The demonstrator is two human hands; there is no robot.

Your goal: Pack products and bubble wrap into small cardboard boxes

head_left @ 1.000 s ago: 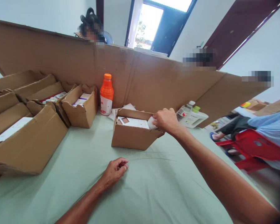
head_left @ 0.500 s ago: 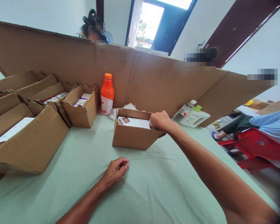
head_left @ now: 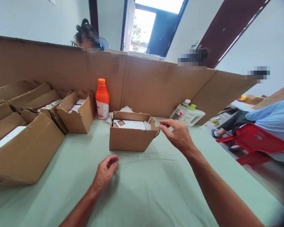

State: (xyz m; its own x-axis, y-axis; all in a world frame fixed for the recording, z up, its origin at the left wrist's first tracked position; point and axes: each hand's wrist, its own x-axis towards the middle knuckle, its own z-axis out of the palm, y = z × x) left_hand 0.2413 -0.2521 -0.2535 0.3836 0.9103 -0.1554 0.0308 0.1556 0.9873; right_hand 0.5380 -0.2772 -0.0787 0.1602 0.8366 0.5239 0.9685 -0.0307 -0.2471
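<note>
A small cardboard box (head_left: 130,140) stands upright on the green cloth-covered table (head_left: 151,189). White boxes or cards (head_left: 129,125) fill it, with a clear, crumpled-looking piece (head_left: 147,125) at their right end. My right hand (head_left: 178,134) is just beyond the box's right end; its fingers are extended, apart from each other, with nothing in them. Whether a fingertip still brushes the cardboard edge I cannot tell. Closer to me, my left hand (head_left: 104,172) hovers low over the cloth in front of the box, fingers loosely curled, thumb apart, holding nothing.
More cardboard boxes (head_left: 33,154) with goods inside line the left side. An orange bottle (head_left: 102,99), a clear bottle (head_left: 180,109) and a white jug (head_left: 193,117) stand by the tall cardboard partition (head_left: 151,85). A person in blue (head_left: 274,118) sits on a red chair (head_left: 257,140) at right.
My right hand has let go of the small box's right end and moved off to the right, fingers opening. My left hand has shifted left and its fingers have loosened. The view has turned slightly.
</note>
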